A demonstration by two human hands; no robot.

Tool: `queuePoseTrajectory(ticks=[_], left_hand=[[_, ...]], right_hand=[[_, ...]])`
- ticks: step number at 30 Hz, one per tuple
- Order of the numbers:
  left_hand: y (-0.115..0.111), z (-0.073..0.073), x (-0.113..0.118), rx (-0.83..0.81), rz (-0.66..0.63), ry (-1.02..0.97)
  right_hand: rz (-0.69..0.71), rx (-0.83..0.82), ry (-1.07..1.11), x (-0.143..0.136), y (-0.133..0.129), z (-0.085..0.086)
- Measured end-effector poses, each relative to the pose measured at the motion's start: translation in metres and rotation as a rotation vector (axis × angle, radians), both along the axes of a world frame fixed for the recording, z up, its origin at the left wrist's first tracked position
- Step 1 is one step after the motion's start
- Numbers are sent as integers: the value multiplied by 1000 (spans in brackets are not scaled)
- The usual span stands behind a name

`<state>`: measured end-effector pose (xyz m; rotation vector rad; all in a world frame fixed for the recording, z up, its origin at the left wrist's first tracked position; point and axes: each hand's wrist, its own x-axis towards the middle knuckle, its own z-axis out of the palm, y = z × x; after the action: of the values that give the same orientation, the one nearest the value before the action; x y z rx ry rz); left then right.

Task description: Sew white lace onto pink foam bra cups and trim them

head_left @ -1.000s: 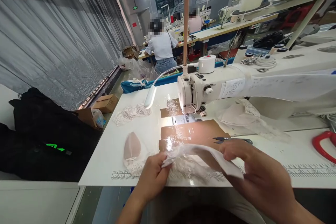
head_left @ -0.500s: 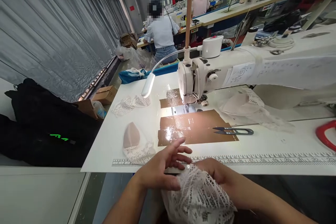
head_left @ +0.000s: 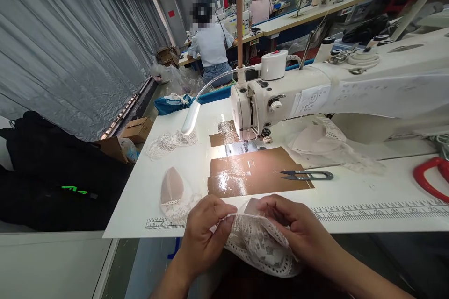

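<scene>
Between my hands hangs a piece of white lace fabric (head_left: 263,243) with a scalloped, holed edge, at the front edge of the sewing table (head_left: 136,201). My left hand (head_left: 208,226) pinches the lace's upper edge between thumb and fingers. On the other side, my right hand (head_left: 294,224) grips the lace near its upper right part. Beyond the hands stands a white sewing machine (head_left: 252,107), its needle area lit by a small lamp (head_left: 191,117). A beige cup piece with lace (head_left: 171,187) lies just left of my left hand.
Thread snips (head_left: 308,175) rest on brown tape (head_left: 256,173) stuck to the table. More lace (head_left: 171,142) lies at the left, and pale fabric (head_left: 315,140) under the machine arm. Red-handled scissors (head_left: 431,180) are at the right. A person (head_left: 212,44) sits at another machine ahead.
My left hand, open with spread fingers before, has closed on the lace edge. The lace has been turned and spread between both hands. The view has shifted slightly.
</scene>
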<state>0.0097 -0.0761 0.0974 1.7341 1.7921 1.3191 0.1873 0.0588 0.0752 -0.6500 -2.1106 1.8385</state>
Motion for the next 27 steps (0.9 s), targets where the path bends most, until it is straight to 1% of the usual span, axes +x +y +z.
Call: queuePoseTrajectory(ticks=[3,5,6,7,9,11,13,14,15,17,18,19,20,22,24,25,26,27], left_hand=[[0,2,5,-90,-71,-143],[3,-1,8,-158,-135,-293],[4,-3,10,-173,-145,-359],[4,-6,11,-175,-129,-411],[6,-11,12,-168,-48,-469],[7,-16,13,-164,10,-485],[10,-19,14,-174,20,-528],[12,-21,14,-178,24,-607],[13,-22,14,-172,38,-734],[16,-25,13,-131,85,-1081],[15,-27,14,-113,102,-1254],[14,-28,15,-99,101,-1393],[12,-30,18,-96,69,-1489],[8,-33,26,-129,-59,-1580],[7,-35,37,-155,-164,-1583],[8,-34,43,-160,-176,-1575],[11,-33,48,-162,-158,-1571],[15,-31,52,-155,-117,-1573]], right_hand=[[110,-184,83,-4,-2,9],[122,-257,97,-4,-1,10],[111,-292,101,-3,1,8],[88,-330,109,-2,2,6],[64,-421,153,0,5,0],[95,-496,180,0,7,-3],[155,-541,153,0,6,-3],[176,-565,130,0,5,-2],[179,-592,115,0,4,-2],[146,-647,136,1,3,-2],[109,-662,160,2,3,-3],[59,-662,183,3,4,-4],[2,-638,202,3,5,-4],[-79,-506,213,1,8,-4],[-74,-278,205,-4,8,0],[-49,-158,207,-8,7,2],[-21,-71,210,-13,6,4],[-3,-39,214,-17,4,5]])
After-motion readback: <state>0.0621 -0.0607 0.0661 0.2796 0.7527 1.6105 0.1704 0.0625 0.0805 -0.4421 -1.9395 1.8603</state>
